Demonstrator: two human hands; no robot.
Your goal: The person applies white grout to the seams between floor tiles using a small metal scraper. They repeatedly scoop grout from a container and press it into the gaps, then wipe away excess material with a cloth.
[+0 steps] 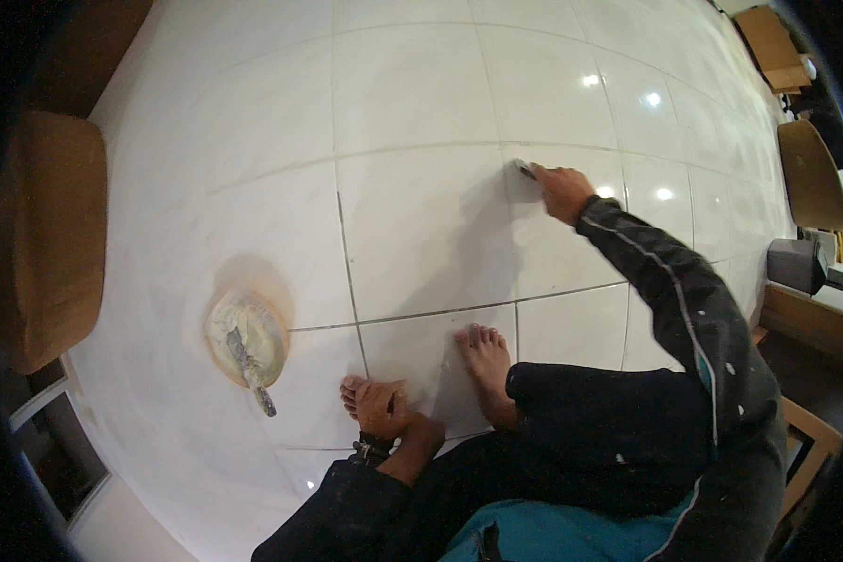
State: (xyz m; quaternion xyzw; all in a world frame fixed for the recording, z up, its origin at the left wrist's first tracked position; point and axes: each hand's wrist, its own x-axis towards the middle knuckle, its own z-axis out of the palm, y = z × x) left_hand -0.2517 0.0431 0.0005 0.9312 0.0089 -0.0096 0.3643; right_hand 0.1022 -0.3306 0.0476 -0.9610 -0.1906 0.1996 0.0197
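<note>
My right hand [564, 194] is stretched out ahead over the white tiled floor [421, 234], closed round a small putty knife [525, 170]. The blade touches or nearly touches the floor by a tile joint. My left hand [381, 409] lies over my left foot [351, 389], a dark band at its wrist; its fingers are hard to make out there. To the left, a round pale orange bowl [284, 325] holds whitish paste. A paste-smeared spatula [241, 351] rests in it, handle over the near rim. Nearby joints show dark; those farther off look pale.
My bare right foot [486, 361] stands on the tiles. A brown padded seat [51, 239] is at the left edge. Along the right are a cardboard box [771, 47], a tan rounded panel [810, 175], a grey box [794, 265] and a wooden frame [810, 426].
</note>
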